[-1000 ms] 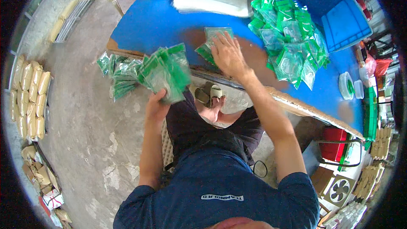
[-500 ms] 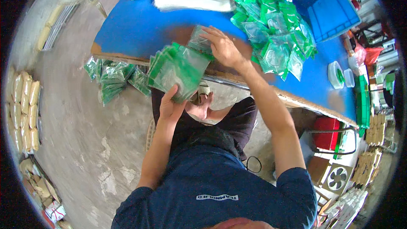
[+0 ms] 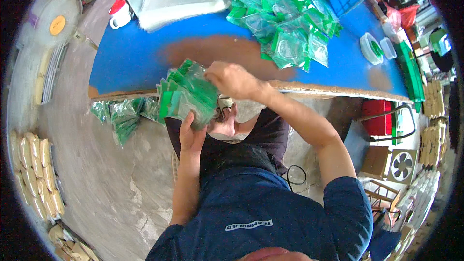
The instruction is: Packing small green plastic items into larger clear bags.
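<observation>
- Left hand [image 3: 192, 134] grips the bottom of a fanned stack of green packets [image 3: 186, 94], held just off the blue tabletop [image 3: 130, 58] edge.
- Right hand [image 3: 231, 78] is curled over the stack's top; its fingertips are hidden.
- A heap of packets [image 3: 285, 17] is cut off at the top.

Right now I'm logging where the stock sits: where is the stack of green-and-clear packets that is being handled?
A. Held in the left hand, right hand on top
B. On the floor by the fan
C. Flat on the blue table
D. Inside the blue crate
A: the left hand grips the stack of green-and-clear packets from below, at the table's edge, and the right hand rests on its top.
</observation>
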